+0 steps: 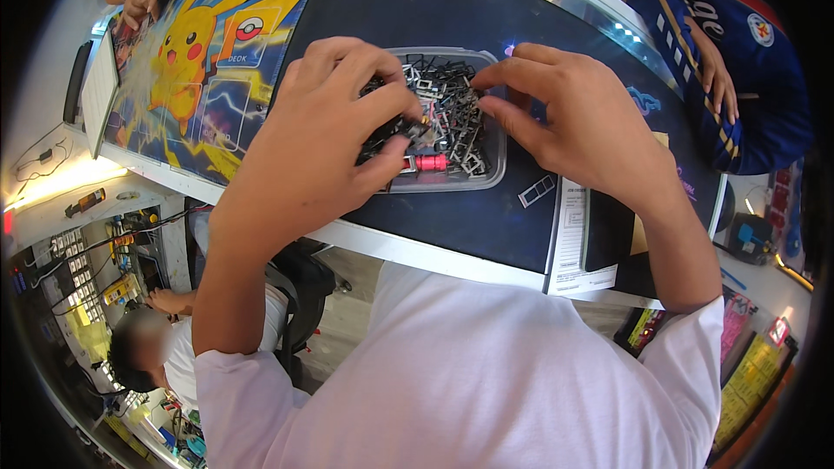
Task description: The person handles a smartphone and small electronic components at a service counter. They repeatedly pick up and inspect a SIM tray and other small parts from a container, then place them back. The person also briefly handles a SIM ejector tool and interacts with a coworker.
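- Over the clear plastic tub (492, 175) on the dark mat (417, 9), we sort through a heap of small black and silver trays (452, 113).
- Our left hand (326, 135) pinches a clump of them, its grip narrow; our right hand (578, 117) picks with fingertips nearly closed, and whether it holds anything we cannot tell.
- We judge it best to lift one piece at a time, low over the tub.
- One stray tray (536, 191) lies near the tabletop edge (408, 252); room is tight there, open on the mat behind.

bright, even light; strong fisheye bending, dark corners.
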`<action>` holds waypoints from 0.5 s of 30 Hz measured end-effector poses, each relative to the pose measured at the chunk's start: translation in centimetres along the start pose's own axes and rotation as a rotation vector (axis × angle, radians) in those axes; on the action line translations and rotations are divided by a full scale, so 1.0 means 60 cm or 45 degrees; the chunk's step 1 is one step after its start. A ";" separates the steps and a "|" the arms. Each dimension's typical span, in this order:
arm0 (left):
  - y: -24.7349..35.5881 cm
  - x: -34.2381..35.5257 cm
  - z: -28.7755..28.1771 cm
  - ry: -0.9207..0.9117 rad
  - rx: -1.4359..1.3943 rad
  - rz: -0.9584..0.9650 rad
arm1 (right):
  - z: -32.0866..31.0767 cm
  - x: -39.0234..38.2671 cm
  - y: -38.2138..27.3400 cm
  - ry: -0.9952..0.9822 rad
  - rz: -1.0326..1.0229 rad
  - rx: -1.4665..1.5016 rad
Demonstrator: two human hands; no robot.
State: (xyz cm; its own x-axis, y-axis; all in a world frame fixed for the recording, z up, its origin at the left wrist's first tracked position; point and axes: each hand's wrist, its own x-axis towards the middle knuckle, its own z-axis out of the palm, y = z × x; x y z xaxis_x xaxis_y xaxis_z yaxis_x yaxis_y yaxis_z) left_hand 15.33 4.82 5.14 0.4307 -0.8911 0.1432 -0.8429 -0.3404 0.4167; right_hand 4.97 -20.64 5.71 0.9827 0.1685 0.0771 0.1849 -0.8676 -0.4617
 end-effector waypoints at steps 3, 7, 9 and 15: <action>-0.015 -0.007 -0.008 -0.038 -0.069 0.010 | -0.001 0.000 0.002 0.024 0.012 0.001; -0.028 -0.017 -0.006 -0.046 -0.157 0.057 | -0.003 -0.004 -0.008 -0.044 0.056 -0.024; -0.032 -0.022 -0.007 -0.046 -0.210 0.061 | -0.002 -0.002 -0.013 -0.070 0.072 -0.038; -0.041 -0.028 -0.004 0.013 -0.242 0.081 | 0.001 0.008 -0.009 -0.064 0.048 0.062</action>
State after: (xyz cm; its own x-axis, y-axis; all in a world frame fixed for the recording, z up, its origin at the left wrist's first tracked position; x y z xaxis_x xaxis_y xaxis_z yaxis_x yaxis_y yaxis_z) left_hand 16.75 7.24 4.09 0.3829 -0.9055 0.1831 -0.7928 -0.2203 0.5682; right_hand 5.37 -20.07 5.92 0.9869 0.1606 0.0153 0.1462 -0.8499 -0.5062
